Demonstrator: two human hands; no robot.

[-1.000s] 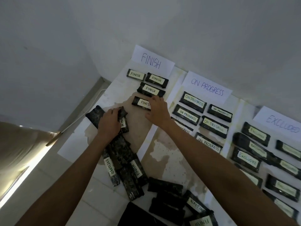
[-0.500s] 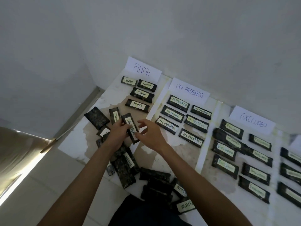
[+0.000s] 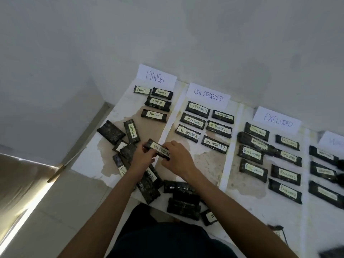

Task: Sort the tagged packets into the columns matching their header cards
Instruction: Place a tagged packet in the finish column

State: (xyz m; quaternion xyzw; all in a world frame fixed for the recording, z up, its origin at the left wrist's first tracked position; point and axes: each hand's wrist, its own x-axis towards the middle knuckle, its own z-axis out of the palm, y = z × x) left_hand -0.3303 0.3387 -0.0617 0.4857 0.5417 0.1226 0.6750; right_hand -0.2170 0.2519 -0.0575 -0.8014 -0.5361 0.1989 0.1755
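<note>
Both hands on one item: left hand (image 3: 141, 157) and right hand (image 3: 176, 159) each pinch an end of a dark flat wrapped packet with a pale ON PROGRESS tag (image 3: 158, 148). It sits low over the stained white bench (image 3: 210, 164), at the white paper strip (image 3: 168, 125) between the first two columns. I can't tell if it's touching.

Change: a second ago my right hand was at the fourth FINISH packet and the left was in the heap. Half a second ago the left had this packet up and the right was reaching in. So the FINISH drop is done and this is mid hand-over. My guess is it goes to the ON PROGRESS column next.

Counts:
- White header cards: 4. FINISH card (image 3: 156, 76), ON PROGRESS card (image 3: 208, 94), EXCLUDED card (image 3: 277, 120), and a fourth card (image 3: 333, 140) that's cropped and unreadable.
- FINISH packets (image 3: 157, 102): 4
- ON PROGRESS packets (image 3: 192, 121): 6 laid down
- EXCLUDED packets (image 3: 285, 176): 8
- Fourth-column packets (image 3: 323, 172): 3 in view, frame cuts the rest
- Unsorted heap (image 3: 149, 189): overlapping, roughly a dozen, no exact count
</note>
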